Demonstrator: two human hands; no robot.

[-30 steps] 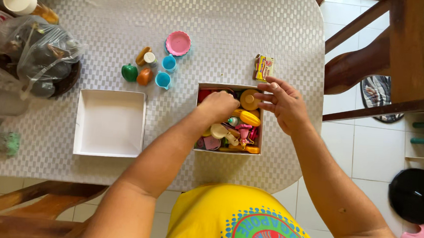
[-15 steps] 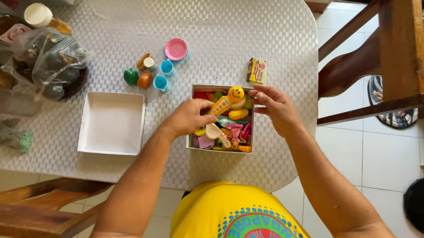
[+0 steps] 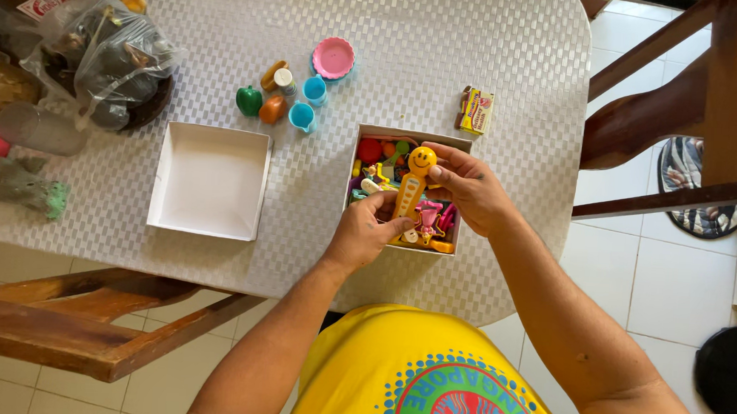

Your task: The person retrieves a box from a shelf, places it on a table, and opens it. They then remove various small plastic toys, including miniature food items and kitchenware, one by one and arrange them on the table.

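Step in hand: a yellow smiley-faced toy (image 3: 412, 188) is held up over the open toy box (image 3: 361, 160), gripped at both ends; by the look of it, the work is at the point of lifting one piece clear of the jumble.
Left hand: the left hand (image 3: 365, 231) closes its fingers round the lower end of the yellow toy, near the box's near edge.
Right hand: the right hand (image 3: 468, 187) pinches the round smiling head between thumb and fingertips, over the right half of the box.
Toy's place: slanted, head away from the person, above the other pieces and not resting among them so far as can be told.
Box contents: small plastic pieces in red, green, pink and yellow, packed close; single kinds are hard to tell under the hands.
Already out on the table: a green toy pepper (image 3: 249, 100), an orange toy (image 3: 273, 109), two small blue cups (image 3: 303, 116), a pink toy plate (image 3: 333, 58) and a small printed carton (image 3: 476, 111), grouped beyond the box.
Beside the box: an empty white box lid (image 3: 210, 180) lies open side up to the left, apart from it.
Table: white woven-pattern tablecloth (image 3: 447, 33); a clear plastic bag (image 3: 109, 50) of dark things sits at the far left.
Next move calls for: my judgement is one hand letting go while the other keeps hold, so the toy does not snag its neighbours.
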